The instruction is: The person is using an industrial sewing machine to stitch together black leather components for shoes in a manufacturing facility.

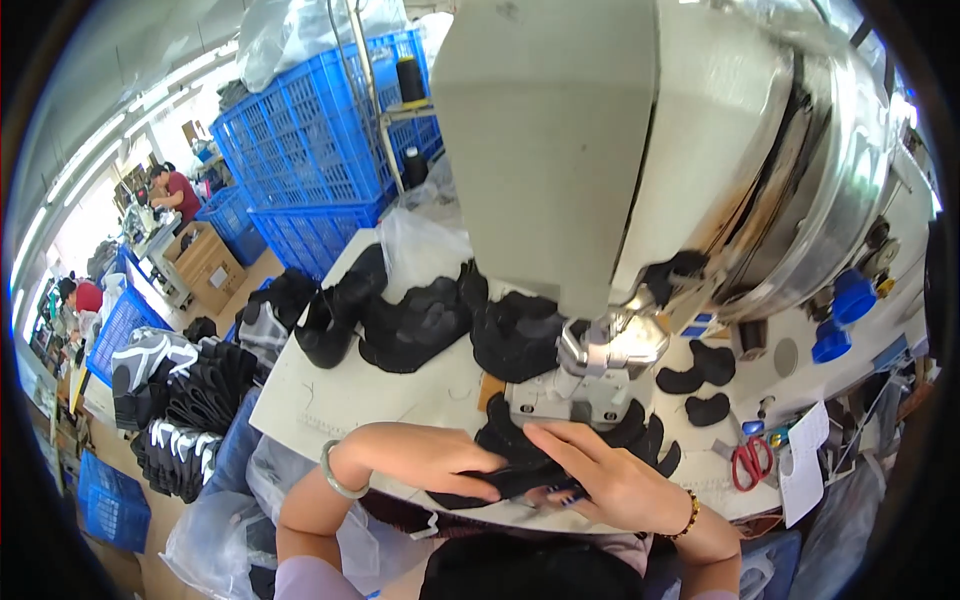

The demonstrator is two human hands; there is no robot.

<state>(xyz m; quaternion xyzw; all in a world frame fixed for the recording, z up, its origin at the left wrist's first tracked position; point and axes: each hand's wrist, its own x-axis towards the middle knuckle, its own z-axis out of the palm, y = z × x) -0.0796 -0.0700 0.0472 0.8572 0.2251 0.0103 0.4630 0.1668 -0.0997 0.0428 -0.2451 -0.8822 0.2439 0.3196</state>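
Note:
Black cut fabric pieces [510, 470], curved like shoe-upper parts, lie in front of the sewing machine [550, 130], at its presser foot and metal plate [545, 400]. My left hand [430, 460], a pale bangle on its wrist, pinches the left edge of the black fabric between thumb and fingers. On the right side of the fabric rests my right hand [615, 480], index finger stretched toward the plate. Its other fingers curl round a slim dark tool [560, 493] with a bit of blue, mostly hidden, whose kind I cannot make out.
Black shoe uppers [415, 325] line the table's far left. Small black pieces [707, 409], red-handled scissors [751, 463] and a paper sheet [803, 460] lie right. Blue crates [310, 130] stack behind; bundled black pieces [205, 400] stand left. Two people work farther off.

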